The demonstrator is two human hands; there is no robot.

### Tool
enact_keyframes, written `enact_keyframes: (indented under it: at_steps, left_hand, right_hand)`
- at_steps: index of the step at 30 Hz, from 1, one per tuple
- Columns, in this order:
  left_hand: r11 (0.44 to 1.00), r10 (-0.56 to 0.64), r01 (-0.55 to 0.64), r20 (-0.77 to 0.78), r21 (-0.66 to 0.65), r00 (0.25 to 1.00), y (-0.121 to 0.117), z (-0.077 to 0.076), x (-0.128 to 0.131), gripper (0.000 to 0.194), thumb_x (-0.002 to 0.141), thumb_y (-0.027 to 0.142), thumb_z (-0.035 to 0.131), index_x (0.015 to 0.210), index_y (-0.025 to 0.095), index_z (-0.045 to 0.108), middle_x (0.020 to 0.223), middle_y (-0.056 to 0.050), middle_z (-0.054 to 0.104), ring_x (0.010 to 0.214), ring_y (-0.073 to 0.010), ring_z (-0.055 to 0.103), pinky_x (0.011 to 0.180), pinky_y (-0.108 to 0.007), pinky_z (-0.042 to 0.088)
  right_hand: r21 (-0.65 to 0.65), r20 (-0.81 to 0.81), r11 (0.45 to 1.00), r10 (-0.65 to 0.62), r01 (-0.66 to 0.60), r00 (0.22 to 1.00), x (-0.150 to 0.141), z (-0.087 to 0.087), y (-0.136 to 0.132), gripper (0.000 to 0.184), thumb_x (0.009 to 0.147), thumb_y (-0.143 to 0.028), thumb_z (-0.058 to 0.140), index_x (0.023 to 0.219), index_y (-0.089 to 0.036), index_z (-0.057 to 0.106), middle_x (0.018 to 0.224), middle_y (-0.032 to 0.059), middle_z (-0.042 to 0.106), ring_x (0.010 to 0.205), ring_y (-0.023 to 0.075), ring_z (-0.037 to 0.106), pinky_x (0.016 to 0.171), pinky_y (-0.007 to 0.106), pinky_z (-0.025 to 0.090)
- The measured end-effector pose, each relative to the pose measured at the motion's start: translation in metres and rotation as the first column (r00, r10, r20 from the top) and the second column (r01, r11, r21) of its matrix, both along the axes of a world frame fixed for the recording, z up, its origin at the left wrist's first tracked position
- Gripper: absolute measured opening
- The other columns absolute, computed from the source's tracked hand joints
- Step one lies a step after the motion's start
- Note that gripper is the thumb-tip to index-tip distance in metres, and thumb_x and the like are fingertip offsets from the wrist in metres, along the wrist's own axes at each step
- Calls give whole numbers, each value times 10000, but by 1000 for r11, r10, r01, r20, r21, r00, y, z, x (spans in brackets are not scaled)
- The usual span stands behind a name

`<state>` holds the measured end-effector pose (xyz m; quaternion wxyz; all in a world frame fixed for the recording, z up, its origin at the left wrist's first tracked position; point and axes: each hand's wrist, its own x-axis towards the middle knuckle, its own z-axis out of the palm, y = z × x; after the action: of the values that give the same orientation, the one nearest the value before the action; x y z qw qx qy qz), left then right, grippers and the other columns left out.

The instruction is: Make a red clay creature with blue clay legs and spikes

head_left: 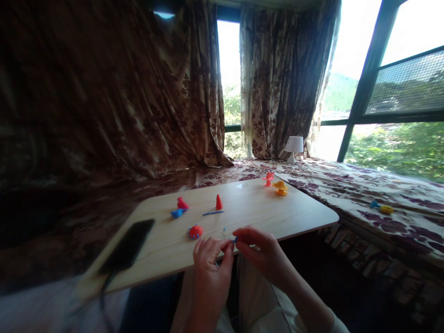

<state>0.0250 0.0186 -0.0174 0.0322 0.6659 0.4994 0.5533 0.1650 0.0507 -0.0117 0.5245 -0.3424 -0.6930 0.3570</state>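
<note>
My left hand [213, 261] and my right hand [258, 247] meet at the table's near edge, their fingertips pinching a small piece of blue modelling clay [235, 240] between them. Just beyond the fingers lies a tiny blue bit [224, 229]. To the left sits a red clay dome [195, 232] with blue pieces around it. Farther back, a red clay cone [218, 202] stands upright behind a thin blue clay strip [213, 212]. Left of those are a blue clay figure [177, 213] and a red clay figure [181, 203], touching or nearly so.
The wooden table [249, 208] carries a black phone-like device [128, 245] with a cable at left. A yellow figure [280, 187] and a pinkish-red figure [268, 179] stand at the far right. Beyond are a white lamp [294, 146] and blue-and-yellow pieces [385, 209] on floral cloth.
</note>
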Motion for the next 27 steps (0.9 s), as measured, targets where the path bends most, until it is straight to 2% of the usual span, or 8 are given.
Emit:
enact_keyframes:
  at_steps: [8, 12, 16, 19, 21, 23, 25, 27]
  left_hand:
    - [999, -16, 18, 35, -37, 999, 0, 0, -1, 128, 814, 212, 575, 812, 222, 702, 717, 1, 665, 752, -191, 598, 829, -390, 447]
    - [998, -16, 20, 68, -54, 998, 0, 0, 0, 130, 809, 225, 574, 805, 221, 704, 728, -7, 674, 759, -191, 613, 796, -364, 477]
    - [996, -15, 21, 68, -86, 998, -2, 0, 2, 150, 809, 240, 564, 825, 226, 713, 757, -23, 687, 793, -199, 625, 810, -366, 489]
    - [992, 5, 1, 43, -124, 999, 6, 1, -17, 228, 783, 287, 589, 969, 222, 704, 827, -41, 692, 860, -216, 634, 865, -377, 481]
    - [987, 102, -97, 31, -132, 994, 20, 3, -42, 319, 767, 328, 579, 1031, 185, 685, 859, -64, 682, 847, -224, 638, 844, -369, 490]
    - [951, 269, -264, 14, -161, 963, 37, 5, -72, 345, 794, 344, 513, 1017, 146, 685, 932, -106, 675, 858, -229, 639, 839, -356, 484]
    - [884, 356, -380, -135, -271, 925, 53, 6, -95, 342, 803, 325, 478, 998, 136, 687, 999, -141, 671, 897, -245, 640, 824, -351, 477]
    - [803, 369, -479, -333, -356, 867, 64, 7, -105, 358, 828, 354, 443, 984, 152, 693, 1068, -162, 664, 966, -295, 620, 818, -401, 460]
  right_hand:
    - [-65, -70, 998, 20, -25, 997, -1, -6, 4, 245, 778, -226, 623, 1019, -185, 644, 718, -6, 644, 659, 131, 604, 632, 229, 501]
    - [-113, -12, 992, 58, -59, 998, -1, -4, 2, 124, 804, -272, 614, 851, -170, 667, 738, 15, 664, 693, 144, 608, 656, 232, 500]
    - [-119, -57, 989, 81, -88, 995, -1, 1, 0, 130, 805, -289, 607, 795, -168, 653, 715, 12, 654, 672, 142, 590, 637, 232, 487]
    - [-129, -105, 991, 30, -43, 994, 0, 4, 1, 159, 780, -323, 625, 782, -166, 653, 688, 12, 644, 640, 139, 570, 600, 236, 466]
    - [-152, -135, 988, 1, -22, 991, 2, 5, 2, 202, 748, -361, 651, 772, -161, 652, 671, 15, 637, 621, 142, 561, 583, 244, 458]
    - [-175, -157, 984, -9, -18, 988, 3, 5, 2, 237, 721, -388, 672, 761, -156, 653, 665, 18, 633, 620, 146, 558, 587, 254, 455]
    - [-193, -166, 981, -7, -26, 986, 3, 4, 2, 251, 711, -398, 679, 755, -152, 656, 662, 17, 629, 619, 143, 551, 590, 256, 449]
    - [-208, -171, 977, 0, -37, 985, 3, 3, 2, 261, 707, -407, 683, 750, -151, 657, 650, 11, 619, 605, 136, 538, 573, 250, 436]
